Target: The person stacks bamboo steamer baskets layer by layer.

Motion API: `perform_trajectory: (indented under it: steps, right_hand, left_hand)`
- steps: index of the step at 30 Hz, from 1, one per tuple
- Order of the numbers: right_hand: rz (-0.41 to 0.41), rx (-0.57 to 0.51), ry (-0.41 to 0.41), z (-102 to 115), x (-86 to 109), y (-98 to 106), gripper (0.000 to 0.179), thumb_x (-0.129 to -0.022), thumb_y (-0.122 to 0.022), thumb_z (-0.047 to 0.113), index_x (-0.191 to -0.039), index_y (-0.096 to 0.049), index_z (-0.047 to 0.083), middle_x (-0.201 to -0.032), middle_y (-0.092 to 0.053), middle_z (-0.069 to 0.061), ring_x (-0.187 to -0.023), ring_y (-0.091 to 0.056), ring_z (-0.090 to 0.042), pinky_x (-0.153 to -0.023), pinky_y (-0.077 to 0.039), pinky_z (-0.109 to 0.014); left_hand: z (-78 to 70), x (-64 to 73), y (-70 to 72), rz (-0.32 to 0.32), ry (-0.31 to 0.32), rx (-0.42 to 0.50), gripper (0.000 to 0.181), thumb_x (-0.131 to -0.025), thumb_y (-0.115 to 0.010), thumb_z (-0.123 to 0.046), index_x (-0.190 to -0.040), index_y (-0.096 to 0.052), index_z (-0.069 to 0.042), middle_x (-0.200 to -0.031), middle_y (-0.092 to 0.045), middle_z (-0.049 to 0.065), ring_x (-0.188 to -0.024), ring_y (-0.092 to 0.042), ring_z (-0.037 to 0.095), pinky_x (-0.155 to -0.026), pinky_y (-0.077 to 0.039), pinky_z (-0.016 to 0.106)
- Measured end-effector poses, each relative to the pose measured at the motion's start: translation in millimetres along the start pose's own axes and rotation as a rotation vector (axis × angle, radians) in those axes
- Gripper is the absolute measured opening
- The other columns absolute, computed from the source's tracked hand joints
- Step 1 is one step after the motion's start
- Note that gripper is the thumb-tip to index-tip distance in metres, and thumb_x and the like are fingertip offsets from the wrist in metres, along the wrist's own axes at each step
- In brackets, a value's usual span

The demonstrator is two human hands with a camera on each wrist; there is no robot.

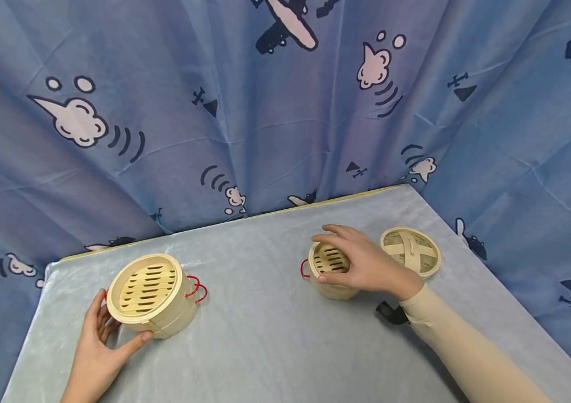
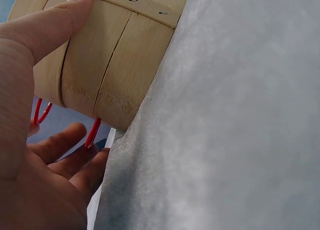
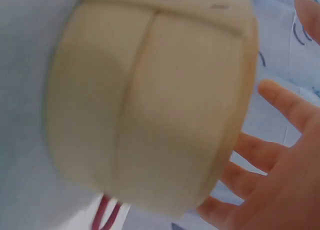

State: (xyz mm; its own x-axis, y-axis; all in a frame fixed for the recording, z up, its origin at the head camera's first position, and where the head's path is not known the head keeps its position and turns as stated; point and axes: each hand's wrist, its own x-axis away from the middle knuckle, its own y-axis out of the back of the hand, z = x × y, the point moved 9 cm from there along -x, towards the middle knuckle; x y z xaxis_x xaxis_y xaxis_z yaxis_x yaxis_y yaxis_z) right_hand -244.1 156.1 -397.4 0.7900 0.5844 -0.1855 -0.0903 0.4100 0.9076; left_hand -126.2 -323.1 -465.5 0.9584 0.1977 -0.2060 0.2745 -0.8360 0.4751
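Observation:
On the left of the head view stands a large round bamboo steamer (image 1: 174, 313) with a slatted inside and red loop handles. My left hand (image 1: 95, 338) holds its near left side. In the left wrist view my thumb lies on the large steamer's wall (image 2: 105, 65) and the fingers are by its red loops (image 2: 93, 132). A smaller bamboo steamer (image 1: 333, 291) with slats stands right of centre. Over its rim hovers my right hand (image 1: 366, 263), thumb and fingers spread apart. The right wrist view shows those fingers beyond the small steamer's wall (image 3: 165, 100); contact is unclear.
A round woven bamboo lid (image 1: 428, 260) with crossed strips lies right of the small steamer. Near my right wrist is a black strap-like piece (image 1: 391, 313). A pale cloth (image 1: 255, 336) covers the table, and a blue patterned curtain (image 1: 275, 123) hangs behind it.

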Motion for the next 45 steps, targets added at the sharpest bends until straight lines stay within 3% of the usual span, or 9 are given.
perform_trajectory:
  steps: [8, 14, 19, 24, 30, 39, 45]
  right_hand:
    - [0.042, -0.053, -0.056, -22.3, 17.1, -5.1, 0.080, -0.079, -0.071, 0.067, -0.148, -0.045, 0.035, -0.159, -0.028, -0.005, -0.143, -0.028, -0.034, -0.106, -0.034, -0.063]
    - [0.052, -0.132, -0.061, -32.3, 22.0, -8.2, 0.098, -0.077, -0.076, 0.065, -0.155, -0.031, 0.025, -0.157, -0.031, -0.005, -0.145, -0.027, -0.030, -0.113, -0.029, -0.057]
    - [0.062, -0.218, -0.112, -39.8, 23.3, -10.7, 0.111, -0.075, -0.081, 0.059, -0.158, -0.021, 0.019, -0.157, -0.030, -0.004, -0.145, -0.026, -0.025, -0.116, -0.026, -0.052]
    - [0.077, -0.245, -0.141, -46.9, 29.0, -13.3, 0.113, -0.075, -0.080, 0.059, -0.159, -0.019, 0.014, -0.158, -0.028, -0.006, -0.145, -0.026, -0.027, -0.116, -0.025, -0.052]
    - [0.097, -0.276, -0.154, -56.1, 38.6, -14.0, 0.112, -0.075, -0.080, 0.060, -0.159, -0.020, 0.018, -0.159, -0.027, -0.003, -0.146, -0.025, -0.026, -0.116, -0.025, -0.052]
    - [0.101, -0.355, -0.158, -58.4, 34.7, -16.8, 0.106, -0.077, -0.082, 0.053, -0.159, -0.022, 0.021, -0.158, -0.028, 0.002, -0.145, -0.026, -0.022, -0.115, -0.027, -0.051]
    - [0.095, -0.381, -0.195, -64.2, 38.9, -16.1, 0.106, -0.074, -0.085, 0.050, -0.157, -0.026, 0.019, -0.153, -0.037, 0.002, -0.141, -0.033, -0.021, -0.113, -0.030, -0.051]
  left_hand:
    - [3.0, 1.0, -2.1, -0.003, 0.008, -0.002, 0.122, -0.069, -0.089, 0.003, -0.160, -0.011, -0.020, -0.138, -0.042, 0.004, -0.119, -0.043, -0.003, -0.096, -0.036, 0.006]
    - [0.9, 0.2, -0.6, -0.005, 0.002, 0.004, 0.122, -0.069, -0.089, 0.004, -0.160, -0.011, -0.020, -0.138, -0.042, 0.003, -0.119, -0.043, -0.002, -0.097, -0.036, 0.006]
    - [1.4, 0.1, 5.4, -0.009, 0.008, -0.006, 0.122, -0.070, -0.088, 0.003, -0.160, -0.010, -0.025, -0.138, -0.041, 0.003, -0.119, -0.043, -0.001, -0.096, -0.035, 0.006]
    - [1.2, 0.2, 5.8, -0.002, 0.023, -0.030, 0.122, -0.072, -0.088, -0.001, -0.160, -0.009, -0.029, -0.140, -0.041, 0.008, -0.119, -0.042, -0.003, -0.095, -0.035, 0.005]
    - [1.6, -1.0, 0.6, 0.010, 0.029, -0.033, 0.120, -0.074, -0.088, -0.003, -0.160, -0.008, -0.025, -0.140, -0.040, 0.011, -0.120, -0.041, -0.002, -0.095, -0.034, 0.004]
    - [0.4, -2.0, 8.6, -0.002, -0.012, -0.021, 0.120, -0.072, -0.087, 0.004, -0.160, -0.010, -0.023, -0.140, -0.040, 0.006, -0.122, -0.041, -0.002, -0.096, -0.034, 0.005]
    - [2.3, -1.8, 1.2, 0.015, -0.023, -0.014, 0.120, -0.072, -0.087, 0.003, -0.160, -0.011, -0.023, -0.138, -0.043, 0.005, -0.120, -0.043, -0.002, -0.095, -0.036, 0.005]
